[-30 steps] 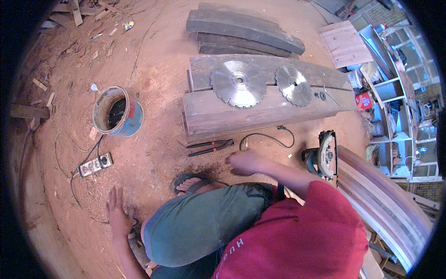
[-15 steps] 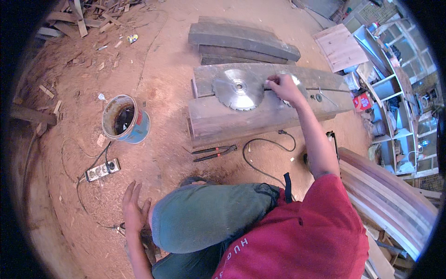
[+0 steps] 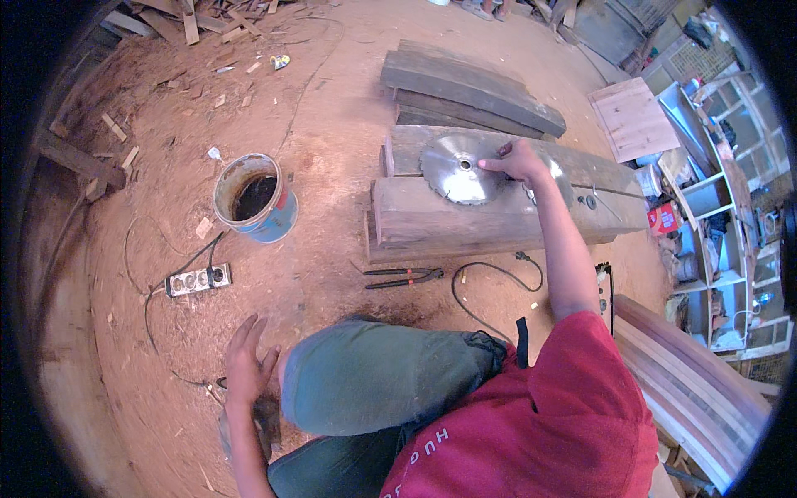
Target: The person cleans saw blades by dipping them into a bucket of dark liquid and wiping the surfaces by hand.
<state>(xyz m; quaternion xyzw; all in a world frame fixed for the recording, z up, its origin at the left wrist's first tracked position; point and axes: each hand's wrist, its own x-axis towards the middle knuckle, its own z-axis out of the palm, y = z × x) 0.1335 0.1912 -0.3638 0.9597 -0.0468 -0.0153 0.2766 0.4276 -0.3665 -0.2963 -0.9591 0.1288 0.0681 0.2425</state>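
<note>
The left hand [image 3: 249,367], fingers spread, is beside the knee [image 3: 307,378], well apart from the right hand [image 3: 516,162], whose thumb is over the large blade [image 3: 458,184] on timber [image 3: 465,222]; I cannot tell whether it grips.

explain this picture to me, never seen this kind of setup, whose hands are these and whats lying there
No robot here: a person works bare-handed. A fisheye camera on the head looks down, so straight edges bend. The right hand is at the larger circular saw blade; whether it grips it is hard to tell. A smaller circular saw blade, partly hidden, lies beside it on wooden beams. The left hand is open near the knee, holding nothing visible. Pincers, a power strip and a bucket are on the dusty ground.
</note>
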